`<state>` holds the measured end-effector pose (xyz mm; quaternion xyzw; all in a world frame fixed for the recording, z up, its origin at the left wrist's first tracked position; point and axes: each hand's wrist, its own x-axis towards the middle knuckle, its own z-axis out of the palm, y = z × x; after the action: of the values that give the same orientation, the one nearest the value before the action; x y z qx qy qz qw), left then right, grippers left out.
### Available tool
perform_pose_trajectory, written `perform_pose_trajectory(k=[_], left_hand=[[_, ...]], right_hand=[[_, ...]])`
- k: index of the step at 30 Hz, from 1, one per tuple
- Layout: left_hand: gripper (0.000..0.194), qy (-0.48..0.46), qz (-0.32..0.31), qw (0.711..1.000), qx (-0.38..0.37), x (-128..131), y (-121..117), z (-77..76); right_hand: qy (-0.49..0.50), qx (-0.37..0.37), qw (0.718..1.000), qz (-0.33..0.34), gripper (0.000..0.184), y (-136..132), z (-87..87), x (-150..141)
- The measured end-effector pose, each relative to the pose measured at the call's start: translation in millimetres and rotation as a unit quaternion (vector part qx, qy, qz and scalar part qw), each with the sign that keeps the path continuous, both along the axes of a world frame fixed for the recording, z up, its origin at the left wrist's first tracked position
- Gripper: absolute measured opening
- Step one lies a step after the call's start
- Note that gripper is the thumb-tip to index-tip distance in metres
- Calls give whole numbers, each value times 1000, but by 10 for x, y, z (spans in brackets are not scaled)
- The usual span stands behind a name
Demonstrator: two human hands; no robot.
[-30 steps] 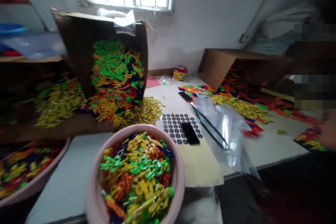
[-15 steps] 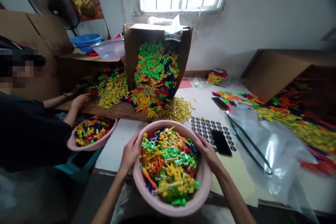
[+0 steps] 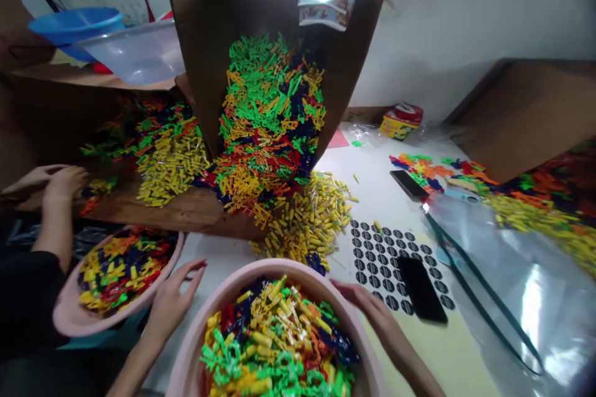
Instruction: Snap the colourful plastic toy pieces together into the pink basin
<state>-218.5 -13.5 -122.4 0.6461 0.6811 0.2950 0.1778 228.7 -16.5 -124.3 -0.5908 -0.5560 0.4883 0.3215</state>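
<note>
Pink basin (image 3: pixel 279 267) touching right hand (image 3: pixel 370 310), near left hand (image 3: pixel 171 303).

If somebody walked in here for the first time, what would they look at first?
Probably the big pink basin at the front, heaped with bright yellow, green and orange pieces. Behind it, a tall cardboard box faces you, with more colourful pieces piled inside. To the right, a black phone lies partly over a pattern of dark round spots.

workshop, open carton (image 3: pixel 200 31), heaped plastic parts (image 3: pixel 270 111)
</note>
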Motion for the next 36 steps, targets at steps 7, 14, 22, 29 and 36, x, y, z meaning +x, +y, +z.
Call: perform_pose_trajectory(k=[7, 14, 22, 29, 36], left_hand=[[69, 267, -355, 896, -5, 661, 950, -482], [66, 272, -438, 855, 50, 1193, 1137, -729], [34, 138, -348, 927, 24, 1358, 1461, -653], [35, -148, -160, 976, -16, 1395, 1757, -130], [39, -411, -89, 890, -175, 1511, 1274, 712]], right_hand=[[-396, 272, 868, 123, 80, 535, -718, -36], [-412, 309, 852, 88, 69, 612, -1082, -579], [-295, 308, 904, 38, 37, 1190, -888, -561], [-136, 203, 970, -11, 44, 1572, -115, -689], [187, 8, 978, -94, 40, 1301, 554, -964]])
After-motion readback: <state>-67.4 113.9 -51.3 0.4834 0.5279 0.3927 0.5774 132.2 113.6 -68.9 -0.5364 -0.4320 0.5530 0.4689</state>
